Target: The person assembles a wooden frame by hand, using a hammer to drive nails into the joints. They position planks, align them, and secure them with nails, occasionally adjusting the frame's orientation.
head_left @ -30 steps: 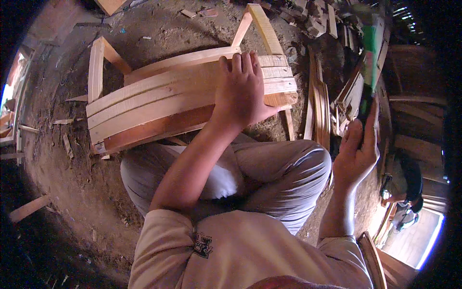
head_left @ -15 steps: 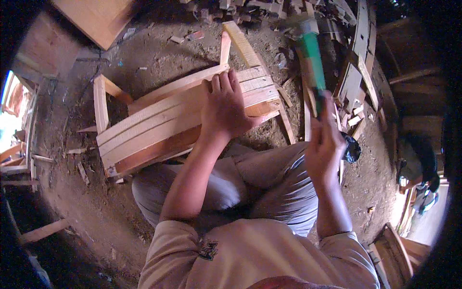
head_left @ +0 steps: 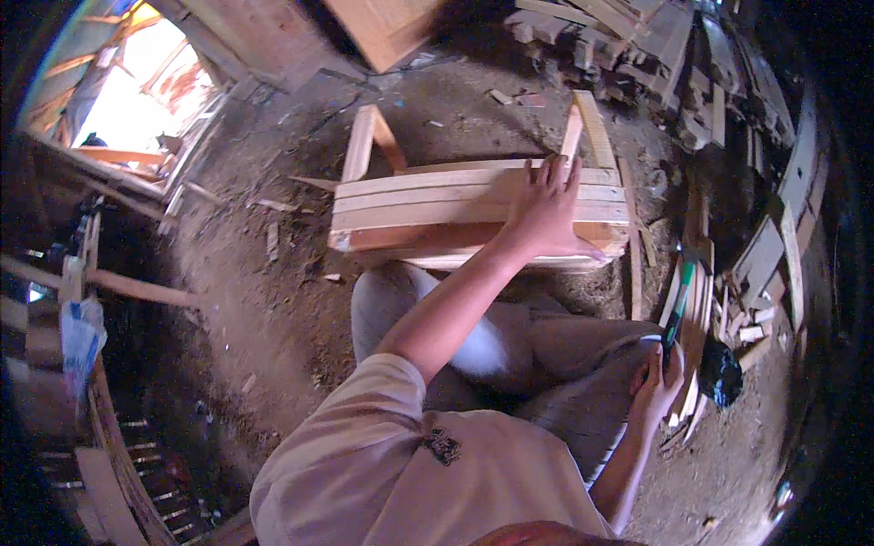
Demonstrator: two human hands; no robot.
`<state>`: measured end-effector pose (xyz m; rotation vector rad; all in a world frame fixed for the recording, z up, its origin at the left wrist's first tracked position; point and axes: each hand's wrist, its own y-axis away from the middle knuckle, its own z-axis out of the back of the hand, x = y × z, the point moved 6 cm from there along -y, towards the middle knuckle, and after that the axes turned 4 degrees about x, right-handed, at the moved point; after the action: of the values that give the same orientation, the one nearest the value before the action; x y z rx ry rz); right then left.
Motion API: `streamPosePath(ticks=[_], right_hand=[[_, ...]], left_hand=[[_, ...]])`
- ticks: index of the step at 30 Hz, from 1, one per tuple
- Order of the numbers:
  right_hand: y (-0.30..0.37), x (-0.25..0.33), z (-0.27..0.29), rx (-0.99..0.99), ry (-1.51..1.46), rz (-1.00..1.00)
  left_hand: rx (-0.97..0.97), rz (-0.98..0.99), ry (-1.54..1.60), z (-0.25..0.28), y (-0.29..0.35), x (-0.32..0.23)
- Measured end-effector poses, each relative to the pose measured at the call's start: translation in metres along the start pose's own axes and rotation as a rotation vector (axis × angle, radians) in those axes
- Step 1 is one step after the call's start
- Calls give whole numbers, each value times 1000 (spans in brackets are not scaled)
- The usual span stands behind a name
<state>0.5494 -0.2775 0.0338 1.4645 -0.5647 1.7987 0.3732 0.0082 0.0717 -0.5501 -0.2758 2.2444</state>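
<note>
A small stool of pale wooden slats (head_left: 437, 193) lies on its side across the ground before me, its legs pointing away. My left hand (head_left: 546, 214) rests on the right part of its slats, fingers stretched out and thumb spread toward the near edge. Beside my right knee, my right hand (head_left: 657, 378) is closed around a hammer (head_left: 681, 300) with a green and black handle. The hammer points up and away from me; its head is hard to make out.
Stacked wood offcuts (head_left: 637, 55) lie at the far right, and long boards (head_left: 696, 309) run beside my right knee. A black plastic bag (head_left: 721, 375) sits close to my right hand. At the far side stands a wooden panel (head_left: 382, 32). Wood scraps dot the dirt floor.
My right hand has lowered the hammer from its raised position to beside my right knee. The view has turned, so the stool sits further right in it. My left hand stays on the slats.
</note>
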Motion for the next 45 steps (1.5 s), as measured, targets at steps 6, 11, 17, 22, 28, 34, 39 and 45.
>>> streamPosePath(ticks=[6,11,17,22,28,34,39,45], right_hand=[[-30,-31,10,48,-312,-163],[-25,-21,7,208,-394,-170],[-20,-16,11,199,-565,-169],[-20,-14,2,203,-424,-150],[-21,-24,16,42,-263,-174],[-19,6,11,111,40,-165],[-22,-13,12,200,-195,-160],[-24,-15,15,163,-286,-151]], left_hand=[[38,160,355,-7,-13,32],[-54,291,1101,0,-10,73],[74,296,620,41,35,55],[-74,128,162,54,49,31],[-194,87,81,36,37,25],[-43,-1,-189,4,53,56],[-179,179,253,43,33,87],[-493,277,275,150,29,155]])
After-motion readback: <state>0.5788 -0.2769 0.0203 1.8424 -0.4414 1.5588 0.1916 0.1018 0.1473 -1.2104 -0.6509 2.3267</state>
